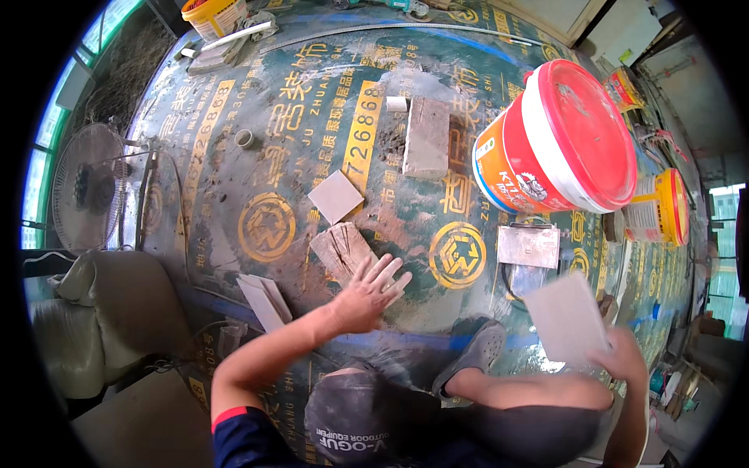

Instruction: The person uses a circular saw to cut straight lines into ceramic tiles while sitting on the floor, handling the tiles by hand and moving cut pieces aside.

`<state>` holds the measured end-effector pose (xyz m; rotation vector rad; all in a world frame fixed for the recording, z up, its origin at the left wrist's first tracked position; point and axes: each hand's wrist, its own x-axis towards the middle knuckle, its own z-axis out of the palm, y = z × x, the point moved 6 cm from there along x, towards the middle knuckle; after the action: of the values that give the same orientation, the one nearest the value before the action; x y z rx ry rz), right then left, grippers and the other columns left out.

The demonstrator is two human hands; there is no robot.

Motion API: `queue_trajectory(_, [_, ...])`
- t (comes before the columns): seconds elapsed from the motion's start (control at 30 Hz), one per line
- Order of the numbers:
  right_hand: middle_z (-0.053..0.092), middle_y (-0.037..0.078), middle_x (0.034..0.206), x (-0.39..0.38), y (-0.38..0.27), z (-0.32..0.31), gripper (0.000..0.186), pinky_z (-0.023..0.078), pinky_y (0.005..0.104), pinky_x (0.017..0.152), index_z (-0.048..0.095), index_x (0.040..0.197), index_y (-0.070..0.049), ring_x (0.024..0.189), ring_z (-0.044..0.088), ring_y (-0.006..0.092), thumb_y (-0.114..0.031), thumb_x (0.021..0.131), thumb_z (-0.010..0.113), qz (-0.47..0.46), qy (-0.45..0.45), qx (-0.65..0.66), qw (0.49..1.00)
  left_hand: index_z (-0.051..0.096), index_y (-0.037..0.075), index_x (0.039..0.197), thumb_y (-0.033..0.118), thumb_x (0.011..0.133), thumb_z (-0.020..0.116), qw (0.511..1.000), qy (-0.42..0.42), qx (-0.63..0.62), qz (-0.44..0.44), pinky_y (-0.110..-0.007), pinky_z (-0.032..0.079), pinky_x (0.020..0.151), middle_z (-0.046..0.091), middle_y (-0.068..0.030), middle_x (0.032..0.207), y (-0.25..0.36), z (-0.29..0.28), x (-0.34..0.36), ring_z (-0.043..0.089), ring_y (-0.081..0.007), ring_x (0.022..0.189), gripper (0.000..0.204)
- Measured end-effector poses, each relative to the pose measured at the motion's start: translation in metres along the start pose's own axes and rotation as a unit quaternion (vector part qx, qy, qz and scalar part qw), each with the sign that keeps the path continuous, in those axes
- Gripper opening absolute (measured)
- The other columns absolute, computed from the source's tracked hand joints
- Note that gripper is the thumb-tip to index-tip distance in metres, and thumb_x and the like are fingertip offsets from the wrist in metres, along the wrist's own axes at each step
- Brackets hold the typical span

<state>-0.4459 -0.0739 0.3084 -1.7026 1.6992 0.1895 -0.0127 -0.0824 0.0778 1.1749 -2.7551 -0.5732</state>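
My left hand (373,295), fingers spread and palm down, is over the lower right end of a cracked, dusty greyish block (343,251). I cannot tell whether it touches the block. A small square beige tile (335,197) lies just beyond the block. On the right, my right hand (622,356) grips a larger light grey tile (566,318) by its lower right edge, holding it tilted. Another pale rectangular piece (528,246) sits beyond that tile, near the big bucket. Several thin tile pieces (265,303) lean together left of my left forearm.
A large red-lidded bucket (546,140) and a yellow bucket (662,207) stand at the right. Farther off lie a grey block (427,137) and a short pipe piece (244,139). At the left are a fan (87,187) and full sacks (117,312). Green printed sheeting covers the floor.
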Motion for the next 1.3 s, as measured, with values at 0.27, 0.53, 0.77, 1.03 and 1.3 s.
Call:
queue_trajectory(0.27, [0.058, 0.008, 0.093, 0.104, -0.230, 0.126, 0.010, 0.055, 0.0369, 0.072, 0.059, 0.078, -0.005, 0.092, 0.061, 0.0267, -0.012, 0.073, 0.064, -0.565, 0.065, -0.291, 0.769, 0.043, -0.006, 0.142, 0.073, 0.095, 0.041, 0.194, 0.188, -0.946, -0.179, -0.048, 0.050, 0.102, 0.060, -0.0231, 0.132, 0.012, -0.009, -0.033, 0.062, -0.0343, 0.118, 0.092])
queue_trajectory(0.53, [0.058, 0.015, 0.120, 0.159, -0.216, 0.168, 0.038, 0.047, 0.0457, 0.099, 0.059, 0.109, -0.008, 0.116, 0.058, 0.0337, -0.026, 0.081, 0.077, -0.456, 0.003, -0.126, 0.881, 0.055, -0.006, 0.123, 0.018, 0.093, 0.069, 0.384, 0.342, -0.761, -0.396, -0.040, 0.056, 0.083, 0.066, -0.0129, 0.104, -0.037, 0.022, -0.126, 0.067, -0.0262, 0.094, 0.041])
queue_trajectory(0.77, [0.063, 0.008, 0.100, 0.139, -0.026, 0.179, 0.022, 0.052, 0.0333, 0.088, 0.062, 0.105, 0.001, 0.094, 0.063, 0.0171, -0.017, 0.094, 0.069, -0.005, -0.058, 0.141, 0.988, 0.060, -0.001, 0.111, 0.028, 0.105, 0.056, 0.326, 0.336, -0.779, -0.418, -0.039, 0.051, 0.088, 0.064, -0.0095, 0.105, -0.078, 0.118, -0.162, 0.063, -0.0210, 0.094, 0.030])
queue_trajectory(1.03, [0.066, 0.007, 0.104, 0.058, 0.101, 0.149, 0.020, 0.051, 0.0303, 0.088, 0.063, 0.108, -0.002, 0.095, 0.064, 0.0142, -0.020, 0.098, 0.064, 0.217, 0.043, 0.217, 0.951, 0.057, -0.001, 0.127, 0.031, 0.108, 0.049, 0.328, 0.307, -0.742, -0.498, -0.039, 0.047, 0.098, 0.062, -0.0101, 0.121, -0.091, 0.137, -0.183, 0.057, -0.0209, 0.112, 0.038])
queue_trajectory(1.3, [0.058, 0.017, 0.132, 0.039, 0.256, 0.088, 0.045, 0.051, 0.0387, 0.103, 0.048, 0.137, 0.002, 0.119, 0.061, 0.0295, -0.027, 0.103, 0.056, 0.296, 0.370, 0.406, 0.782, 0.059, 0.000, 0.114, 0.033, 0.101, 0.060, 0.421, 0.278, -0.595, -0.626, -0.032, 0.047, 0.073, 0.060, -0.0059, 0.098, -0.077, 0.126, -0.162, 0.057, -0.0172, 0.085, 0.035])
